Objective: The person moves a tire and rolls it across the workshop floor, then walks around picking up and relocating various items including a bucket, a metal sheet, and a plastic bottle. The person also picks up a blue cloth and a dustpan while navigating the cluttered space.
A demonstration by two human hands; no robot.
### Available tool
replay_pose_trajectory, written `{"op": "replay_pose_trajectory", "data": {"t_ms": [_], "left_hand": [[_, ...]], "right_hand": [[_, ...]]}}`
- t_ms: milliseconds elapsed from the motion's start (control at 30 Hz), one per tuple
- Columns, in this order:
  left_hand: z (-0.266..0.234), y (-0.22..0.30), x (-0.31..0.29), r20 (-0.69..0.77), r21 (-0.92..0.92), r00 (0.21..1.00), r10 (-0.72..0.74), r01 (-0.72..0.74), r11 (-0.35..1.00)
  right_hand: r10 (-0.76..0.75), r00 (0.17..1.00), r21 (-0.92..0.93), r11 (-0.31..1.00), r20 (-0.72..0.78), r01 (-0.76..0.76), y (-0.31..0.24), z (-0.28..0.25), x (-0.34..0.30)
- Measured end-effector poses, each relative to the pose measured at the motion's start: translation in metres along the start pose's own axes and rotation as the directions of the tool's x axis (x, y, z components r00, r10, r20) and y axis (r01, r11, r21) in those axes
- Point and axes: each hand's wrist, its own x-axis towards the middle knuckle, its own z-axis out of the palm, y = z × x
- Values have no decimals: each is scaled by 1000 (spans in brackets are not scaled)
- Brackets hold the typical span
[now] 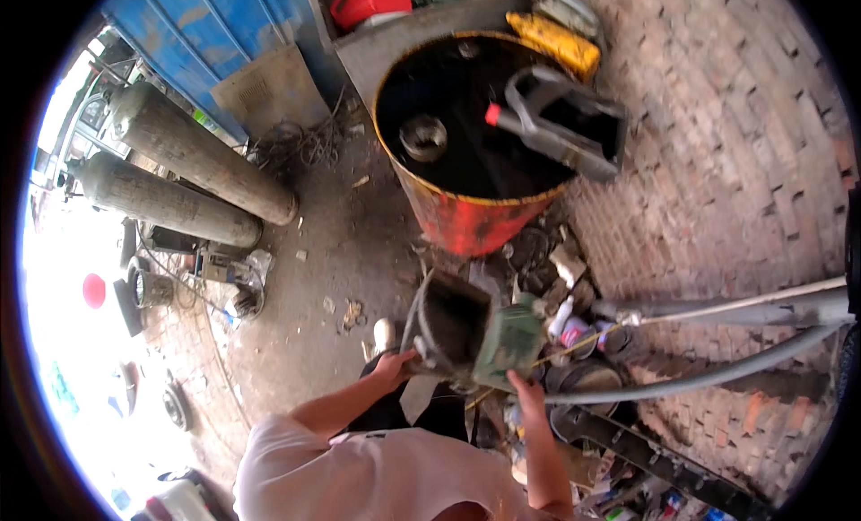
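Note:
Low in front of my body, my left hand [395,369] is closed on the near left side of a dark, open-topped container [429,328] with a greyish rim. At its right, my right hand [526,388] grips the lower end of a translucent green plastic jug [511,343]. The jug is tilted and overlaps the container's right edge; whether they touch I cannot tell. Beyond them stands a red drum [462,227] with a yellow rim and a dark inside. A grey jug-like container [583,126] with a cut-open side and a red cap lies over the drum's right rim.
Two grey gas cylinders [197,153] lean at the left, near a coil of wire [300,143]. A grey hose [700,382] and clutter, including a white bottle [561,316], lie along the brick wall [708,144]. A yellow container [556,44] rests behind the drum.

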Motion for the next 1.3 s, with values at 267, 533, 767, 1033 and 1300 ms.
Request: {"op": "replay_pose_trajectory", "data": {"t_ms": [267, 533, 767, 1033, 1300], "left_hand": [[-52, 137, -127, -85, -104, 918, 389, -396, 912], [73, 561, -212, 260, 148, 399, 879, -916, 372], [82, 529, -172, 186, 312, 402, 897, -890, 334], [-189, 268, -23, -378, 616, 737, 561, -253, 747], [-333, 18, -79, -707, 113, 701, -95, 245, 963]], "right_hand": [[-66, 932, 267, 963, 357, -34, -76, 204, -27], [-761, 647, 484, 581, 39, 654, -478, 349, -140], [-961, 268, 108, 274, 69, 956, -415, 328, -122], [-613, 785, -336, 761, -92, 555, -94, 123, -14], [-114, 889, -69, 993, -443, 93, 118, -46, -23]]}}
